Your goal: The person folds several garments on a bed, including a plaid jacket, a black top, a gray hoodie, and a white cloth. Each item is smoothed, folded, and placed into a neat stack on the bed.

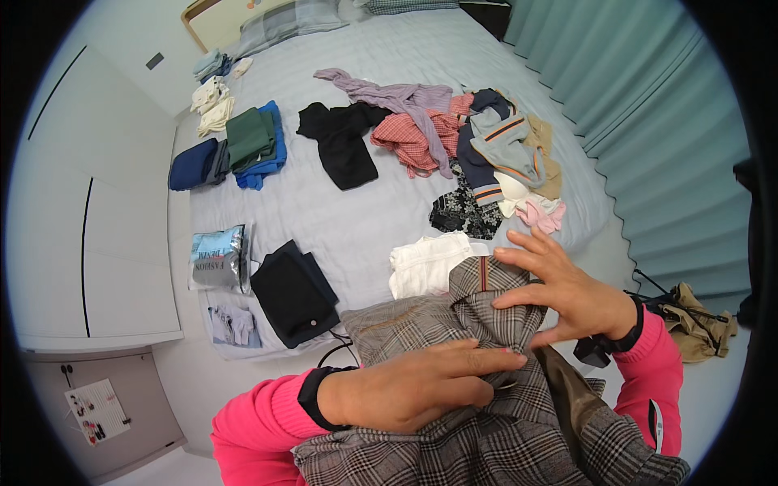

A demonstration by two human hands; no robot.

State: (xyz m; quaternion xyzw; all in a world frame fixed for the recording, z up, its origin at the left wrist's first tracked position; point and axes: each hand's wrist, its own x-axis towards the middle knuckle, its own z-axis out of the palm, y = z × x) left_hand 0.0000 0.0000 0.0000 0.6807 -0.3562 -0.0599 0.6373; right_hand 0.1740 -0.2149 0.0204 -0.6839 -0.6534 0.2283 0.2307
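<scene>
A grey-brown plaid jacket (478,433) with a tan lining spreads across the near edge of the bed and toward me. Bent over its middle, my left hand (413,385) grips the cloth; its index finger reaches right and the other fingertips are partly hidden. My right hand (563,287) rests with spread fingers on a folded part of the jacket that carries a red-brown stripe. Just beyond this fold lie folded white trousers (425,263). Left of the jacket are folded black trousers (293,296).
A loose heap holds a red checked shirt (413,138), a black top (344,146) and a grey striped-trim garment (506,142). Folded green clothes (251,136) and navy clothes (194,164) line the left. A packaged garment (219,259) lies nearer. Teal curtains (624,89) hang right.
</scene>
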